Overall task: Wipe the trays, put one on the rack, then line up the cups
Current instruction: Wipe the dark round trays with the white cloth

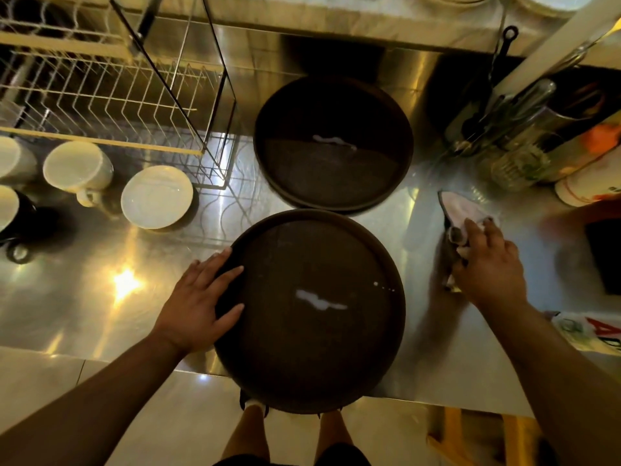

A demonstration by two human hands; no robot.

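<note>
Two round dark brown trays lie on the steel counter. The near tray [336,358] hangs over the front edge and carries a white smear in its middle. My left hand [198,304] rests flat on its left rim, fingers spread. The far tray [332,173] lies just behind it, with its own white smear. My right hand [487,264] is closed on a pink and grey cloth [458,210] lying on the counter right of the near tray. A wire dish rack [111,95] stands at the back left. White cups [79,168] stand upside down in front of it.
A white saucer [156,196] lies by the rack's front corner. A black cup [16,230] sits at the far left. Bottles, utensils in a holder [514,129] and a white container [591,183] crowd the back right. A printed bag [588,331] lies at the right edge.
</note>
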